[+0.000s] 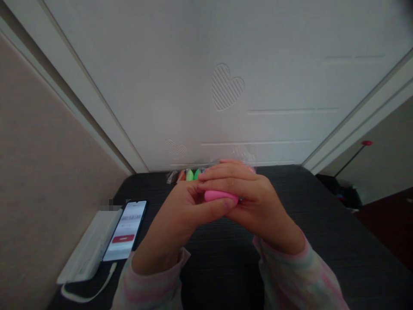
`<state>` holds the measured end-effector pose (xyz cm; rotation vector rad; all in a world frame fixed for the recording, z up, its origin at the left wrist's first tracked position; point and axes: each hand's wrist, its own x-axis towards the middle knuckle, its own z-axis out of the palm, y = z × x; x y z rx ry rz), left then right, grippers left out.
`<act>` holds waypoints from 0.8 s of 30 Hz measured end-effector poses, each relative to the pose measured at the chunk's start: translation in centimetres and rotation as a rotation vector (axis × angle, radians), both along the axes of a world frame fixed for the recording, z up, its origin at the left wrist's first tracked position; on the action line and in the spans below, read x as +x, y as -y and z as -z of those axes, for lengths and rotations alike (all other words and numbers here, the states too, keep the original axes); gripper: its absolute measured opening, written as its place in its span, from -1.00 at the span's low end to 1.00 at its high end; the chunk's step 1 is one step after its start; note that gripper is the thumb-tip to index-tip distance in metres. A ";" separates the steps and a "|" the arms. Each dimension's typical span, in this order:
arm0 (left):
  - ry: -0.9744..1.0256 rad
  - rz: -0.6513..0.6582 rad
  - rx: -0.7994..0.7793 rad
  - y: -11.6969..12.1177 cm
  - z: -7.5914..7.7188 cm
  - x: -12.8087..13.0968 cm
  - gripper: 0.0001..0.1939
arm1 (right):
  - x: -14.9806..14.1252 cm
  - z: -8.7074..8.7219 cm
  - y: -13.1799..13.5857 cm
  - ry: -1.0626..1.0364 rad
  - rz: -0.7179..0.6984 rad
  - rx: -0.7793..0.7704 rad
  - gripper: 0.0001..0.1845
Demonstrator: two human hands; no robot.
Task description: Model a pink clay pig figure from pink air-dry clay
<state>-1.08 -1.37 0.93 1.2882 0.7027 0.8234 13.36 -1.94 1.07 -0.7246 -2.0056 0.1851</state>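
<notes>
A smooth, bright pink lump of soft modelling clay (pixel 221 196) is pressed between my two hands above the dark table. My left hand (pixel 190 209) cups it from the left and below, with the thumb lying along its near side. From the right and above, my right hand (pixel 248 189) covers it, fingers stretched across the top toward the left hand. Only the clay's near side shows; the rest is hidden by fingers. Just behind the hands lies a row of small clear packets with coloured contents, among them a light green packet (pixel 189 175) and an orange packet (pixel 181 175).
To the left on the dark table (pixel 309 215) lies a phone (pixel 125 230) with a lit screen. Beside it are a white power bank (pixel 90 249) and a white cable (pixel 87 298). A white panel (pixel 180 86) with embossed hearts rises behind the table.
</notes>
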 end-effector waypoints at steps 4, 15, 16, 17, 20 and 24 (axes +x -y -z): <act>-0.004 -0.008 0.003 0.0 0.3 0.0 -0.86 | 0.0 0.0 0.0 0.012 0.008 -0.005 -0.80; 0.033 -0.032 0.010 0.3 0.0 0.6 -0.89 | -0.2 -0.1 0.0 0.024 0.018 -0.004 -0.78; 0.024 -0.028 0.001 0.2 0.1 0.5 -0.90 | -0.2 -0.1 0.0 0.025 0.021 -0.005 -0.78; 0.017 -0.027 -0.004 0.2 0.1 0.5 -0.91 | -0.3 -0.1 0.0 0.026 0.022 -0.006 -0.78; 0.021 -0.049 0.003 0.1 0.3 0.5 -0.91 | -0.3 -0.1 0.0 0.027 0.023 -0.006 -0.78; 0.051 -0.061 0.015 0.1 0.5 0.8 -0.91 | -0.2 0.0 -0.1 0.031 0.018 0.000 -0.79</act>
